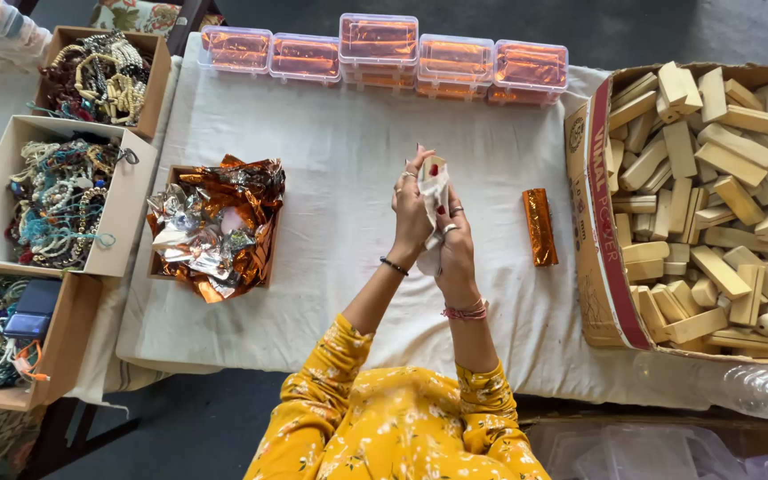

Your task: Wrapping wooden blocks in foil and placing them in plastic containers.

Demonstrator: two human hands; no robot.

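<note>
Wooden blocks (713, 204) in cardboard box (590, 267), foil wrappers (215, 227) in tray (164, 176)

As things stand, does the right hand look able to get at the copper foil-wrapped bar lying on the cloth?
Probably yes. The foil-wrapped bar lies alone on the white cloth just to the side of the right hand, with nothing between them. That hand is busy, though, holding a pale block together with the left hand.

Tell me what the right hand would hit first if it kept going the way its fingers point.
Probably the clear boxes of orange pieces; the right hand points up the bare white cloth toward them. Height is unclear.
</note>
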